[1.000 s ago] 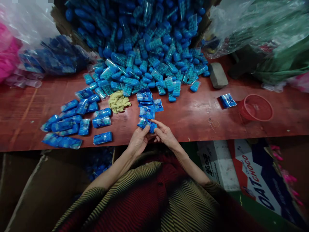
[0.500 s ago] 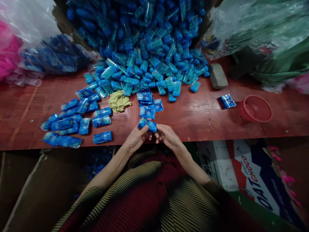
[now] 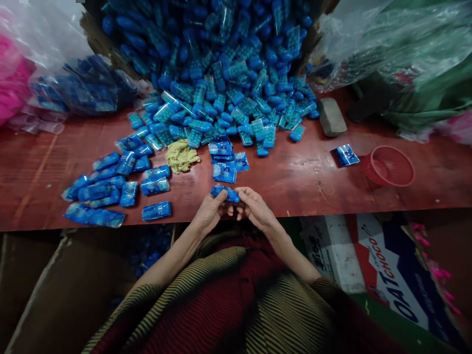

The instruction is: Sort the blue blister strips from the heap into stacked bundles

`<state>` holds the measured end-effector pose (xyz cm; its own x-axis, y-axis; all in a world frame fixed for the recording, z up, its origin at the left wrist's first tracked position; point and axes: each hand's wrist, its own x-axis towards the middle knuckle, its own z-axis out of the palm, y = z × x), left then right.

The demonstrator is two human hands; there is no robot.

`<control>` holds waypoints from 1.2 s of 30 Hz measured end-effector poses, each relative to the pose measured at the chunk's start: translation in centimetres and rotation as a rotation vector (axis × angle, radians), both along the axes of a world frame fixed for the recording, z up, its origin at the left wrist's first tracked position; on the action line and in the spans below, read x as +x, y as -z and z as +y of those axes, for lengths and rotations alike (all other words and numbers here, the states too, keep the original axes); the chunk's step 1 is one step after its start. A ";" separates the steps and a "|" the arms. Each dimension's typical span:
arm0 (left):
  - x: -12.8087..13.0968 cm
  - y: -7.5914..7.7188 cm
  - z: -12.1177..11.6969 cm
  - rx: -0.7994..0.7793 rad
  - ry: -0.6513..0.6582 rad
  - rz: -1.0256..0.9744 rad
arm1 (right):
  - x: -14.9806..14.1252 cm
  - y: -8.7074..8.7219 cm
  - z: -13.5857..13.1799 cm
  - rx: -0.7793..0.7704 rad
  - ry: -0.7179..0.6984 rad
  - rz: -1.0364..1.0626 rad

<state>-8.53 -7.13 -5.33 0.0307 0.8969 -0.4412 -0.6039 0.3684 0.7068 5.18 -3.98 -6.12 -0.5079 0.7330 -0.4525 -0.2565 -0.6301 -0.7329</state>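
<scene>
Both of my hands pinch one small blue packet above the near edge of the red table. My left hand grips its left end, thumb on top. My right hand closes on its right end. Just beyond lie flat blue printed sleeves. Left of my hands is a spread of finished blue packets. A big heap of blue plastic cases fills the far middle of the table.
A bunch of yellow rubber bands lies by the heap. To the right are a grey block, a lone blue sleeve and a small red basket. Plastic bags stand at both far corners. Cardboard boxes sit below the table edge.
My right hand's fingers, stretched over the packet a second ago, have curled in and closed on its right end. The packet has stayed near the table edge.
</scene>
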 end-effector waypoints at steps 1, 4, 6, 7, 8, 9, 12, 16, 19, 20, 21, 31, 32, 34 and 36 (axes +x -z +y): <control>0.1 0.0 0.0 -0.014 -0.011 0.001 | 0.0 0.0 0.0 -0.009 0.010 0.003; 0.3 -0.1 -0.1 -0.030 -0.036 0.005 | 0.0 0.0 0.1 -0.033 0.026 0.019; 0.3 -0.1 -0.2 -0.040 -0.026 0.002 | -0.1 0.0 0.1 -0.032 0.059 0.028; 0.3 -0.2 -0.2 -0.048 -0.020 -0.001 | -0.1 0.0 0.1 -0.027 0.074 0.030; 0.2 -0.2 -0.2 -0.050 -0.018 -0.006 | -0.1 -0.1 0.1 -0.022 0.080 0.032; 0.1 -0.2 -0.2 -0.043 -0.017 -0.012 | -0.1 -0.2 0.0 -0.019 0.075 0.037; -0.4 -0.2 0.1 0.009 0.004 -0.022 | -0.2 -0.4 0.0 -0.021 0.043 0.059; -1.1 -0.3 0.4 0.051 0.092 0.000 | -0.4 -0.4 -0.2 -0.008 0.006 0.069; -1.3 -0.3 0.5 0.042 0.107 0.039 | -0.5 -0.3 -0.2 0.044 -0.030 0.039; -1.3 -0.2 0.4 0.037 0.101 0.060 | -0.5 -0.3 -0.2 0.064 -0.035 0.014; -1.2 -0.1 0.4 0.034 0.088 0.080 | -0.5 -0.3 -0.2 0.088 -0.034 -0.016; -0.9 -0.5 0.1 0.051 0.021 0.120 | -0.7 -0.3 0.5 0.168 0.046 -0.053; -1.1 -0.6 0.1 0.078 0.031 0.095 | -0.7 -0.4 0.6 0.121 0.028 -0.019; -1.6 -0.7 0.2 0.124 0.063 0.059 | -0.6 -0.4 0.7 0.041 -0.016 0.038; -2.0 -0.5 0.3 0.143 0.081 0.059 | -0.4 -0.6 0.6 0.012 -0.044 0.042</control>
